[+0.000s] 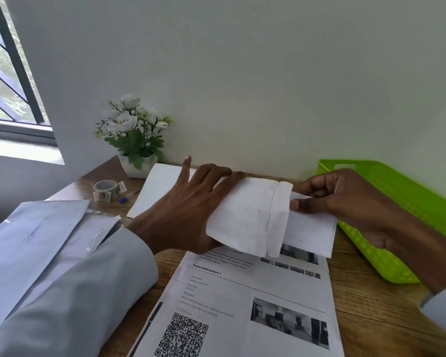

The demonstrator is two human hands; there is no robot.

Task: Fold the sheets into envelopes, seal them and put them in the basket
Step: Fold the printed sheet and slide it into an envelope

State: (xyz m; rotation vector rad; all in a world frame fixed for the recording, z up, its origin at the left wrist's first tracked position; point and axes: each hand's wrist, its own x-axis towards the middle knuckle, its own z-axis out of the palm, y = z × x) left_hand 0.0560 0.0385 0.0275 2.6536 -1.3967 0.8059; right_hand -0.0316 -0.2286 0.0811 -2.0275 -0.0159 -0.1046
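My left hand (188,210) grips a white envelope (245,217) above the wooden table, its open end with the folded-back flap facing right. My right hand (345,202) pinches a folded white sheet (312,233) whose left part sits inside the envelope's opening. Under both lies a printed sheet (242,305) with a QR code and photos. A bright green basket (402,202) stands at the right, just behind my right hand. Its inside is mostly hidden from here.
A roll of patterned tape (106,189) and a pen with a blue cap (128,197) lie at the back left. A pot of white flowers (137,140) stands by the wall. A blank sheet (160,189) lies behind my left hand. A pale envelope (31,240) rests at the left.
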